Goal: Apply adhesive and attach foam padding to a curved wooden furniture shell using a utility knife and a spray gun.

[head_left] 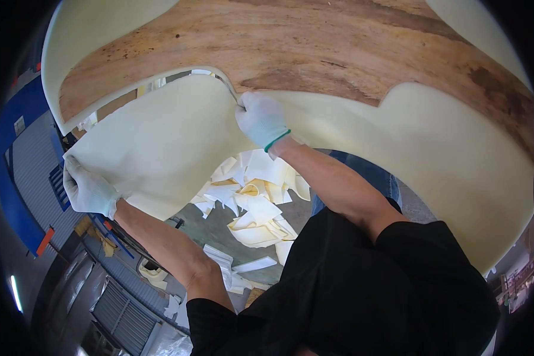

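A large pale yellow foam sheet (160, 130) hangs in front of a brown plywood board (267, 50). At its left corner my left hand (89, 187), in a white glove, pinches the foam's edge between thumb and fingers. My right hand (261, 118), in a white glove with a green cuff, is closed at the board's front edge, where a curved gap between foam and board ends. A thin dark line shows at its fingertips; whether that is a blade or just the gap's edge I cannot make out.
More pale foam (463, 154) lines the board's right side and its far left corner (83, 35). Below, foam offcuts (255, 207) lie piled on the grey floor. A blue frame (26, 172) with a corrugated grey panel stands at the left, above a grey grille (124, 314).
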Tool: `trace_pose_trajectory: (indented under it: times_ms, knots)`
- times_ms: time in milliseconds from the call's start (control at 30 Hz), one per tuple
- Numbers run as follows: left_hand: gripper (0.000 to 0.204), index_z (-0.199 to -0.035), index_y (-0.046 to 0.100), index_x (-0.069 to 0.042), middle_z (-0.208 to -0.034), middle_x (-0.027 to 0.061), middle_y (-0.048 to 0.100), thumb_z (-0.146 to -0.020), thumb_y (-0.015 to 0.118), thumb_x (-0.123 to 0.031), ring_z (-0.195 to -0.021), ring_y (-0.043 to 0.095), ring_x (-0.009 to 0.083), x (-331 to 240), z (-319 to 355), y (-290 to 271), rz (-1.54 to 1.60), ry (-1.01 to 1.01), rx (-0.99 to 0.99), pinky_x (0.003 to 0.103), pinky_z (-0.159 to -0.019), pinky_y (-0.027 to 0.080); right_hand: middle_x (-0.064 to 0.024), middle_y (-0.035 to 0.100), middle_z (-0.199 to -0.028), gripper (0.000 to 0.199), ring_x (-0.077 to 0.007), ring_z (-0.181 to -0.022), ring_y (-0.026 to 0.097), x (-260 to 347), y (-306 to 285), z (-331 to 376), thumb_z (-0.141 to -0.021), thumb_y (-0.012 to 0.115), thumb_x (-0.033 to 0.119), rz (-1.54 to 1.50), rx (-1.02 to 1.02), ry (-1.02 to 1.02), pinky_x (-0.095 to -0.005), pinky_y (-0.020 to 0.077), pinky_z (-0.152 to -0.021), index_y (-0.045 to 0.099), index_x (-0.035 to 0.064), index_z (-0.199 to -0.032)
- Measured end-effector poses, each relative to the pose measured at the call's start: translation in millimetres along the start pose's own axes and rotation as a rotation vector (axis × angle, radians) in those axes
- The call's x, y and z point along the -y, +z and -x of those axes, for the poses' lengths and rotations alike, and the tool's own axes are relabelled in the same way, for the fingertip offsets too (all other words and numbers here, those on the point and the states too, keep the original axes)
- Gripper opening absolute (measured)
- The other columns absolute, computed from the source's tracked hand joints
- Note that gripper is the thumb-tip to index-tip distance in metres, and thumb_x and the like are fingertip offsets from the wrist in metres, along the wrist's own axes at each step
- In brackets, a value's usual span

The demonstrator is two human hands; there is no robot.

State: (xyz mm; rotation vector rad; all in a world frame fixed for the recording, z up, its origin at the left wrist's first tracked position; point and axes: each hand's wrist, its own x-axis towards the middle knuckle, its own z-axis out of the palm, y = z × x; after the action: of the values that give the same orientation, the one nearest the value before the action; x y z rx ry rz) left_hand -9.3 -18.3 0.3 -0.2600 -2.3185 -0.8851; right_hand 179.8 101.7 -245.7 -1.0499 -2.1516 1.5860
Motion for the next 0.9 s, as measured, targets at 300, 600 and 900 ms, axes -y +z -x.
trace_pose_trajectory:
  times_ms: [300,600,900]
  knots:
    - [0.022,-0.101,0.075,0.003,-0.097,0.0105,0.075,-0.095,0.071,-0.017,-0.083,0.069,0.0145,5.3,5.4,-11.2,-0.006,-0.026,-0.012,0.026,-0.075,0.056,-0.0180,0.067,-0.077,0.015,-0.0398,-0.072,0.065,-8.5,14.0,22.7,-0.084,0.068,0.022,-0.039,0.035,0.105,-0.0492,0.0515,-0.065,0.067,0.0075,-0.080]
    - [0.027,-0.101,0.074,0.004,-0.093,0.0094,0.075,-0.095,0.072,-0.022,-0.081,0.067,0.0143,55.7,0.3,-47.4,-0.071,-0.110,-0.071,0.026,-0.075,0.054,-0.0197,0.069,-0.084,0.018,-0.0400,-0.081,0.067,-26.4,36.2,144.5,-0.086,0.064,0.025,-0.025,0.318,0.248,-0.0507,0.0522,-0.075,0.068,0.0079,-0.082]
    - [0.029,-0.103,0.077,-0.004,-0.095,0.0097,0.076,-0.091,0.073,-0.030,-0.085,0.066,0.0169,277.5,38.0,-214.7,-0.375,-0.315,-0.025,0.031,-0.083,0.052,-0.0129,0.070,-0.081,0.018,-0.0242,-0.073,0.068,-50.9,-16.6,181.9,-0.085,0.073,0.020,-0.055,0.424,0.180,-0.0373,0.0549,-0.072,0.070,0.0025,-0.090]
